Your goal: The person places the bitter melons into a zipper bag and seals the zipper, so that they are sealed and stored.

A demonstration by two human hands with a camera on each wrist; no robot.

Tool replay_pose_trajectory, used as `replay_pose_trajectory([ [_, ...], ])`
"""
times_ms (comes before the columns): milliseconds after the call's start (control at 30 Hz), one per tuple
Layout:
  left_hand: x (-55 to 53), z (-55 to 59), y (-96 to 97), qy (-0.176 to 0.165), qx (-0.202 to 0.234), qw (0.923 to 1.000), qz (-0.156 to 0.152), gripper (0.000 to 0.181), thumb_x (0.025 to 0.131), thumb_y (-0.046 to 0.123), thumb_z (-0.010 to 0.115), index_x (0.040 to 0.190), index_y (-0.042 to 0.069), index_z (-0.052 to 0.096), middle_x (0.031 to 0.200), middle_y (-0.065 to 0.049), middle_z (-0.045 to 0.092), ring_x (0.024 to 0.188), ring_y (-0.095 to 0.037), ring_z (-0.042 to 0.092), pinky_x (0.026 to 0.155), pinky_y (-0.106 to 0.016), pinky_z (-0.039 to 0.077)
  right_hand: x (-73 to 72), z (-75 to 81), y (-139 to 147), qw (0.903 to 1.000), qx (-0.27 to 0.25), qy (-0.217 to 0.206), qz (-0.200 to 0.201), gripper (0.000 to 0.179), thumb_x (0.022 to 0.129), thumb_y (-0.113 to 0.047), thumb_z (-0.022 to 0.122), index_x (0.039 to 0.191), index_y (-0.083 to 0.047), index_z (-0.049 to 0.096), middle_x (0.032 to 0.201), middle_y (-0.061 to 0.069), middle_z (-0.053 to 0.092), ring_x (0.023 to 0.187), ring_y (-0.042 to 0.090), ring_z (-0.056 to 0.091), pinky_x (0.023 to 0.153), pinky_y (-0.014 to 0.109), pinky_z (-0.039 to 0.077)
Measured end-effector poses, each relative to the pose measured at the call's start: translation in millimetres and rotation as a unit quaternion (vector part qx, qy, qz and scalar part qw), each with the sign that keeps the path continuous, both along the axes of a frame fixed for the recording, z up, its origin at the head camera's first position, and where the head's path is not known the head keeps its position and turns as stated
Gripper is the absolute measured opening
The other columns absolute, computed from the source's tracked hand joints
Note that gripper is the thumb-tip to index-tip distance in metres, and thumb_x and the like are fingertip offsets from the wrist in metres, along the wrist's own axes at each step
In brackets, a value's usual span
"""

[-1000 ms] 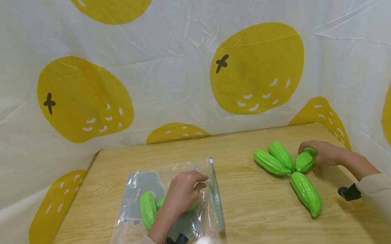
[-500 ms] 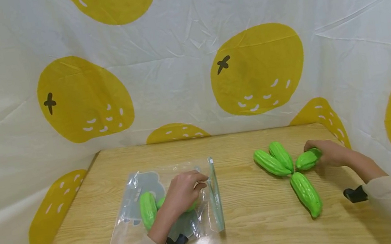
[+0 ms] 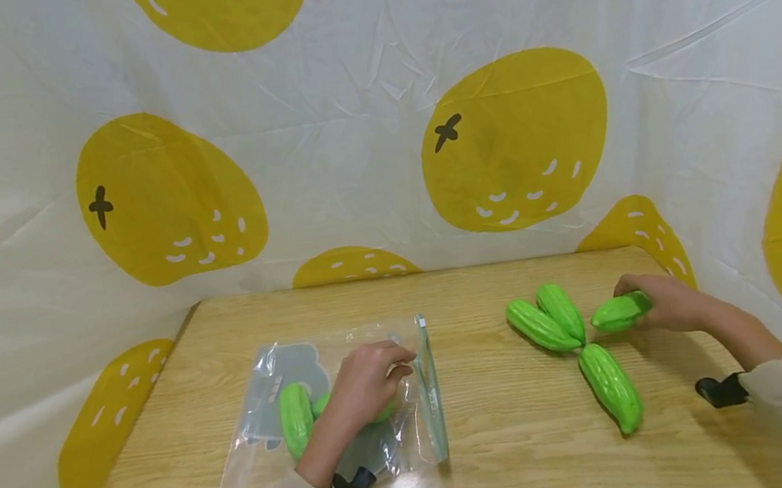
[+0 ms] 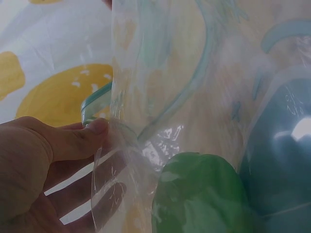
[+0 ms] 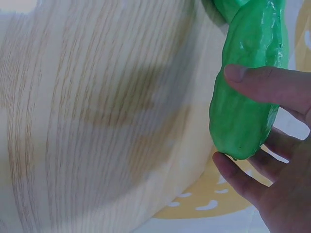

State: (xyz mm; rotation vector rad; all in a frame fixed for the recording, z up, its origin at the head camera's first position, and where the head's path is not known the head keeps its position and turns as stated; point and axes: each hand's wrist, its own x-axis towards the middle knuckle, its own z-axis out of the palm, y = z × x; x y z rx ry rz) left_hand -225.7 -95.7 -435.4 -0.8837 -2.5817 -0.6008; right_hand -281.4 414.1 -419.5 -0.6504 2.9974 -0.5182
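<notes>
In the head view my left hand (image 3: 359,388) pinches the open edge of a clear zip bag (image 3: 435,414) lying on the table. Inside the bag are green bitter melons (image 3: 296,417), partly hidden by that hand and wrist. The left wrist view shows the thumb (image 4: 80,141) on the film near the zip strip (image 4: 97,101). At the right, my right hand (image 3: 673,301) grips another bitter melon (image 3: 616,315) by its outer end. Its thumb (image 5: 265,85) lies across the melon's side in the right wrist view, with the fingers around the other side.
Three more bitter melons lie beside the held one: two at its left (image 3: 542,327) (image 3: 558,307) and one nearer the front (image 3: 613,390). The wooden table (image 3: 500,464) is bounded by a white curtain (image 3: 351,182) printed with yellow fruit, behind and at both sides.
My right hand has shifted right with the bitter melon, turning it flatter and drawing it away from the other melons. The left hand and bag have stayed put.
</notes>
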Motion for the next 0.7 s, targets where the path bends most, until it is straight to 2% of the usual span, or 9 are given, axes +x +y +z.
replay_pose_trajectory([
  [233,-1.0,-2.0,0.0,0.011,-0.002,0.9999,0.003,0.016,0.087,0.015,0.081,0.104,0.017,0.082,0.096,0.005,0.079,0.087,-0.015,0.075,0.075,-0.036,0.061,3.9,7.3,-7,0.9999,-0.005,0.008,-0.008,0.045,0.073,-0.01,0.088,0.111,-0.008,0.064,0.105,0.009,0.069,0.091,0.019,0.057,0.075,0.034,0.046],
  [367,-1.2,-2.0,0.0,0.017,-0.001,0.9999,0.0,0.016,0.087,0.015,0.081,0.103,0.017,0.082,0.095,0.004,0.079,0.086,-0.015,0.075,0.073,-0.035,0.061,7.9,14.7,-13,0.9999,-0.005,0.014,-0.004,0.045,0.074,-0.012,0.089,0.111,-0.006,0.063,0.106,0.012,0.068,0.088,0.019,0.056,0.071,0.033,0.045],
  [700,-1.1,-3.0,-0.1,0.007,0.0,1.0,0.003,0.016,0.088,0.014,0.081,0.103,0.018,0.082,0.096,0.005,0.079,0.087,-0.014,0.075,0.073,-0.034,0.061,15.4,30.7,-40,0.9988,0.004,0.046,0.014,0.045,0.075,-0.017,0.091,0.111,-0.01,0.065,0.108,0.009,0.071,0.092,0.019,0.06,0.074,0.034,0.048],
])
